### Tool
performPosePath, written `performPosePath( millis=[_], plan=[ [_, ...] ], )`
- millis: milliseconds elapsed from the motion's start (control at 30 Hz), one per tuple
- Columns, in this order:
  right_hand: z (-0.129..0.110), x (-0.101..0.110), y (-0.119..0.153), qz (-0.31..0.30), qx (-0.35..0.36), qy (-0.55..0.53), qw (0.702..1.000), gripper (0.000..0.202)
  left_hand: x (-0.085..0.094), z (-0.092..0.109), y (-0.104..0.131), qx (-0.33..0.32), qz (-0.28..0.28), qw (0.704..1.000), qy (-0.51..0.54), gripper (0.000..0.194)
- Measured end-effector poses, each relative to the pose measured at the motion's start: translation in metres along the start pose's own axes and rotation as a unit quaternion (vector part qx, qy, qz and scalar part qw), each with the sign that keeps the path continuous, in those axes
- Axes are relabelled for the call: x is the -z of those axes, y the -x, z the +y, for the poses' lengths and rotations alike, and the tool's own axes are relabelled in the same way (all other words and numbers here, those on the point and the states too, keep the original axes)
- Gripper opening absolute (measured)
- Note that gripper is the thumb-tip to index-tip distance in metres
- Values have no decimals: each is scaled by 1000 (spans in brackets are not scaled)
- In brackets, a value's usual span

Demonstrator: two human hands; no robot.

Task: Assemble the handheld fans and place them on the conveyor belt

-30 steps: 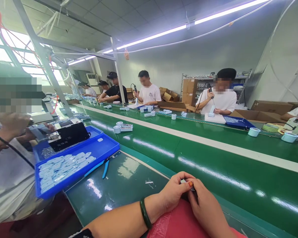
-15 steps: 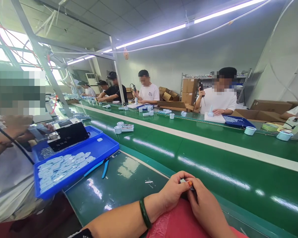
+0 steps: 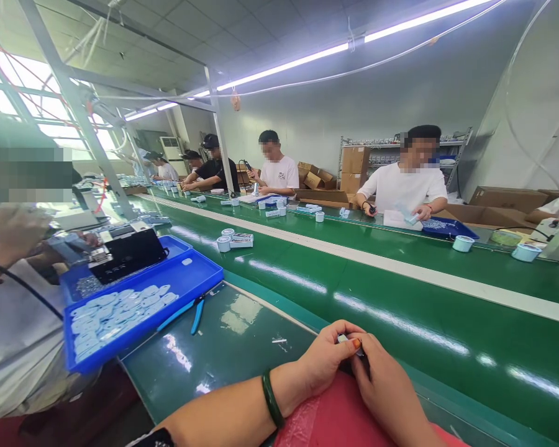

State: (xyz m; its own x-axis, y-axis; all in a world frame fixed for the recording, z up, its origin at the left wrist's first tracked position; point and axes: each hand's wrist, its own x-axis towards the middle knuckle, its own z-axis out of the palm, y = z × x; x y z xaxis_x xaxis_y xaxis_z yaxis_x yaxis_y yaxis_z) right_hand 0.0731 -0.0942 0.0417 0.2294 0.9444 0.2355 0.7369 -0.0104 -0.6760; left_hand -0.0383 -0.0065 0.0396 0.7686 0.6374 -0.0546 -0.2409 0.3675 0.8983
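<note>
My left hand (image 3: 328,355) and my right hand (image 3: 382,372) meet at the lower middle, above red cloth (image 3: 335,413). Their fingers are closed together round a small object (image 3: 343,339), mostly hidden, of which a pale bit and a dark bit show. A dark green bangle (image 3: 272,400) circles my left wrist. Beside my left arm lies the dark green tabletop (image 3: 256,357), with blue-handled pliers (image 3: 197,315) at its far left part, touching a blue tray (image 3: 121,347) that holds many flat light-blue pieces (image 3: 116,313).
A green conveyor (image 3: 302,267) with a white strip crosses the view, carrying light-blue round parts (image 3: 224,243). A black box (image 3: 129,256) stands at the left tray. One person (image 3: 13,298) sits close at left; several others work across the belt.
My hands have kept their place. The round parts at far right have shifted left, and the near pair slightly right. Across the belt, the right-hand person has lowered the tool and lifted a light-blue part.
</note>
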Motion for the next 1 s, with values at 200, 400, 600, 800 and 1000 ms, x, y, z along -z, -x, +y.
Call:
performPosePath(
  millis=[200,400,600,800,1000],
  plan=[
    [-1,1,3,25,2,-29,999,29,1,0,-2,6,-10,1000,12,51],
    [-1,5,-12,59,-52,-188,979,32,-1,4,-8,8,-40,998,55,56],
    [-8,16,9,66,-145,-277,948,54,-1,9,-7,10,-83,995,60,57],
    [-4,11,85,30,-120,-132,983,49,-7,2,0,-2,-91,996,-11,60],
    [4,-1,102,84,-102,-76,988,50,3,19,-6,1,-134,980,-146,66]
  ],
)
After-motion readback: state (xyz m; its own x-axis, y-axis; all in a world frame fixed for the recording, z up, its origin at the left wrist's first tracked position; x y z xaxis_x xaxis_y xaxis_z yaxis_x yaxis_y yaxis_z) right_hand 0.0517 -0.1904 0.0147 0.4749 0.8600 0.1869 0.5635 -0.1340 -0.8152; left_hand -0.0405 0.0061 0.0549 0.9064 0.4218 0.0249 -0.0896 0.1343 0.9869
